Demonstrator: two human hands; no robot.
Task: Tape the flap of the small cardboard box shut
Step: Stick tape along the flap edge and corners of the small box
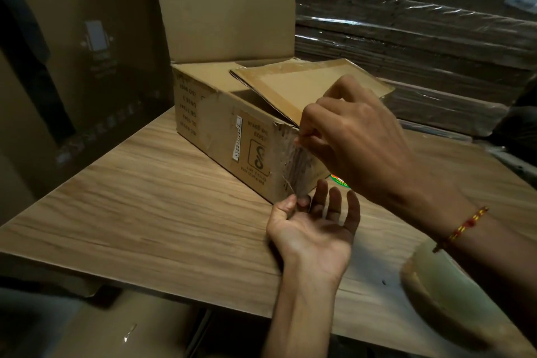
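the small cardboard box (226, 125) sits at the centre of the frame on a wood-grain table (151, 212), one corner turned toward the viewer. its rear flap (220, 14) stands upright; the near flap (311, 87) is tilted partway down, leaving a dark gap along the box's top edge. a strip of clear tape (296, 166) runs down the near corner edge of the box. the right hand (357, 136), at centre right, is closed in a pinch on the upper end of the tape at the flap's lower edge. the left hand (313, 227), palm up below the corner, pinches the lower end of the tape between thumb and forefinger, other fingers spread and loose. a roll of tape (436, 279), blurred, hangs around the right forearm at lower right. bare tabletop lies open to the left and front of the box; the table's front-left edge crosses the lower left. stacked, plastic-wrapped cardboard (421, 23) stands close behind, upper right.
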